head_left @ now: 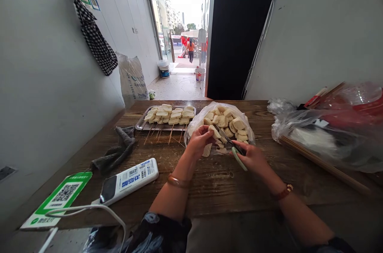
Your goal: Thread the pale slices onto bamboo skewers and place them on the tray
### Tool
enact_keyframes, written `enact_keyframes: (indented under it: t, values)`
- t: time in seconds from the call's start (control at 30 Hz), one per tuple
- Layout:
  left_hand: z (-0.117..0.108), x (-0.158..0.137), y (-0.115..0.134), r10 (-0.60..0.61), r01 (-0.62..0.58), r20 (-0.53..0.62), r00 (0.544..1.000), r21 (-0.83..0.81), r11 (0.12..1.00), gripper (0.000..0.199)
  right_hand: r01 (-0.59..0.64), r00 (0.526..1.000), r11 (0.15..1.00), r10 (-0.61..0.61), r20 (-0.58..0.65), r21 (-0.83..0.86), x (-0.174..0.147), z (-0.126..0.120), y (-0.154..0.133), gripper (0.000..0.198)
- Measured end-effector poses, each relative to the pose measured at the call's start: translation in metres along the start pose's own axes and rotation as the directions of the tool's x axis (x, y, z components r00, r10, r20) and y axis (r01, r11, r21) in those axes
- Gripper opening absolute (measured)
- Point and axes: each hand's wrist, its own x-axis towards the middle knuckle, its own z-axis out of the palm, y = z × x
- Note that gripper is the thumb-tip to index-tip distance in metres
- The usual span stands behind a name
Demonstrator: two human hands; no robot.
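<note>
A dark wooden table (218,189) spreads across the near part of the scene, its grain scattered with pale crumbs in the middle. Beyond its far edge lies a light floor (176,90), between a pale left wall (54,69) and a tall black panel (239,33); farther off, a bright doorway gives onto a street where a person in an orange top (190,47) is seen.

At the near left lie a green QR card (64,194), a white cable (89,207) and a white device (136,176) with blue lettering. Past them is a crumpled grey cloth (124,145), then a metal tray (140,126) of skewered slices (167,114), sticks pointing near. On the right, a bundle of sticks (323,162) lies by heaped clear plastic (314,139). None of this stands between the hands and the open plastic bag (201,117) of pale pieces at the far middle.

The right hand (253,158) is closed round green-handled scissors (238,159), blades pointing far and left. The left hand (199,142) pinches a pale slice (214,131) over the bag's near left side; whether the blades touch it I cannot tell.
</note>
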Motion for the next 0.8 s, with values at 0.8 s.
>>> enact_keyframes:
  t: [0.8]
  values:
    - [-0.002, 0.001, 0.005, 0.007, -0.008, -0.008, 1.000, -0.119, 0.993, 0.049, -0.065, 0.996, 0.855, 0.087, 0.020, -0.515, -0.083, -0.099, 0.130, 0.041]
